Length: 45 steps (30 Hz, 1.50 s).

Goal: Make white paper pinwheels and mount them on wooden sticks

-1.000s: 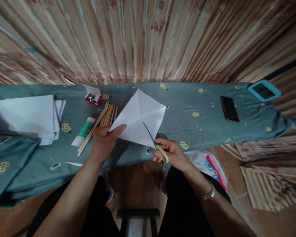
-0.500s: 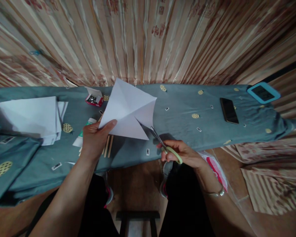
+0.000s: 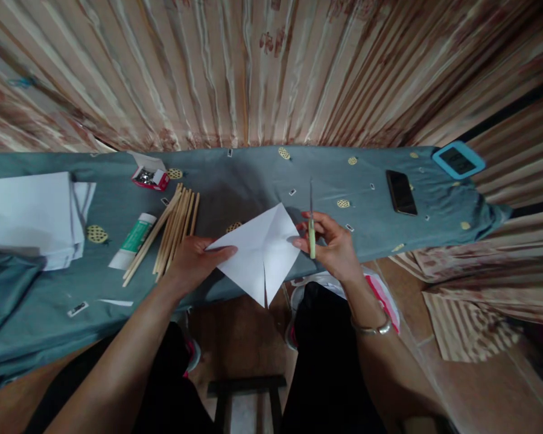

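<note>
My left hand (image 3: pixel 199 260) pinches the left corner of a white sheet of paper (image 3: pixel 248 244), thumb on top. The sheet is held corner-down above the table's front edge, and a slit runs up from its lower corner. In my right hand (image 3: pixel 332 241) are scissors (image 3: pixel 311 232) with light green handles, their blades upright, close together and away from the paper. The right thumb tip is at the sheet's right corner; whether it grips the paper I cannot tell. Left of the sheet lie several wooden sticks (image 3: pixel 174 232) and a white and green glue stick (image 3: pixel 133 241).
A stack of white paper (image 3: pixel 27 211) lies at the left, near a small red box (image 3: pixel 150 175) of shiny metal pieces. Toward the right are a phone (image 3: pixel 401 193) and a blue-framed digital display (image 3: pixel 458 160). A curtain (image 3: pixel 235 72) hangs behind the cloth-covered table (image 3: pixel 262 175).
The sheet has turned and come lower, its slit now pointing down toward me. The scissors have left the cut and swung upright. The sticks have come into fuller view.
</note>
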Tool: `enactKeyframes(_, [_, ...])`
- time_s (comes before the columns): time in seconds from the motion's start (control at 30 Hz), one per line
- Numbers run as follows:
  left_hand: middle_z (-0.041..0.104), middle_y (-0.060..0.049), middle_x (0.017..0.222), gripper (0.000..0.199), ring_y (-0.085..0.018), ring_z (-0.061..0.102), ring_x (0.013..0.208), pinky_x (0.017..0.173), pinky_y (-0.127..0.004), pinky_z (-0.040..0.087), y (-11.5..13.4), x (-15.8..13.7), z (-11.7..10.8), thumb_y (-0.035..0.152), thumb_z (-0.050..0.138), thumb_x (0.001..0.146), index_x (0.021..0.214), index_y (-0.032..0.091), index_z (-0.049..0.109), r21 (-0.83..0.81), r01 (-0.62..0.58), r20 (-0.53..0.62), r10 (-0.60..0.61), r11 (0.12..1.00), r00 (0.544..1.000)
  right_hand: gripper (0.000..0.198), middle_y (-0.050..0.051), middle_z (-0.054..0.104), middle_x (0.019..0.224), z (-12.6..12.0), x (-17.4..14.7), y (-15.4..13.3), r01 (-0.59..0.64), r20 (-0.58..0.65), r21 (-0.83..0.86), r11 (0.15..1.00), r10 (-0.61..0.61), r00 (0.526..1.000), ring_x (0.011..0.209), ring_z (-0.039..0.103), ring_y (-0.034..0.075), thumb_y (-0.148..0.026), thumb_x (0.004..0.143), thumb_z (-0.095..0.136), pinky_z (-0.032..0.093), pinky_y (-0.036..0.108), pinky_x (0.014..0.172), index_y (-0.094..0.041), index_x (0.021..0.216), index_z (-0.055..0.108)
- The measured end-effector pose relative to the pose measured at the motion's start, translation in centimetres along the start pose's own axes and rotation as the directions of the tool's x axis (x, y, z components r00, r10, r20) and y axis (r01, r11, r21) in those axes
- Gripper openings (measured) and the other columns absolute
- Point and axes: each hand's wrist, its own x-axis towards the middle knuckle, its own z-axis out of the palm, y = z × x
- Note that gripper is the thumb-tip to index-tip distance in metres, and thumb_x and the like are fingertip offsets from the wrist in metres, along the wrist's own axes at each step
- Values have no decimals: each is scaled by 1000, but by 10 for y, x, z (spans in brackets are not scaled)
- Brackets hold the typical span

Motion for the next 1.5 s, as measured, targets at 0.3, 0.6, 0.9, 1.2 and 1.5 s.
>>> enactKeyframes(0.3, [77,-9,86,41,-28,70,83,72,-36,57,0,2,7,52,84,57,81,19,78,-301,-98,-13,99,948,995,39,-10,57,56,8,1,0,-47,15,54,997,46,999,54,47,8,-30,60,83,39,25,59,-18,94,67])
enactKeyframes(0.6, [59,-16,135,86,-36,56,124,100,-51,47,-13,0,49,38,89,50,129,22,57,-547,-78,152,190,834,970,43,-11,54,57,38,2,7,-23,-274,162,987,68,959,52,46,8,-35,62,80,40,25,56,-21,98,61])
enactKeyframes(0.9, [73,-10,112,37,-33,63,116,109,-49,42,-1,-6,67,39,80,61,91,21,69,-316,-133,-192,74,939,979,39,-9,56,59,53,-7,0,-45,-169,155,987,71,983,56,48,9,-32,65,79,40,25,60,-20,99,63])
enactKeyframes(1.2, [76,-7,93,21,-31,67,105,101,-46,50,-5,9,50,39,72,69,82,22,69,-112,-297,-377,236,948,896,41,-9,55,54,50,-13,-6,-203,62,292,935,193,979,50,43,7,-44,59,84,36,22,51,-19,86,65])
enactKeyframes(1.5, [73,-4,81,17,-30,68,92,88,-43,54,3,20,11,34,77,66,77,23,70,-74,-379,-476,301,922,826,32,-1,67,71,26,-34,-4,-197,497,26,980,159,853,60,57,12,-40,71,80,45,24,56,-21,95,70])
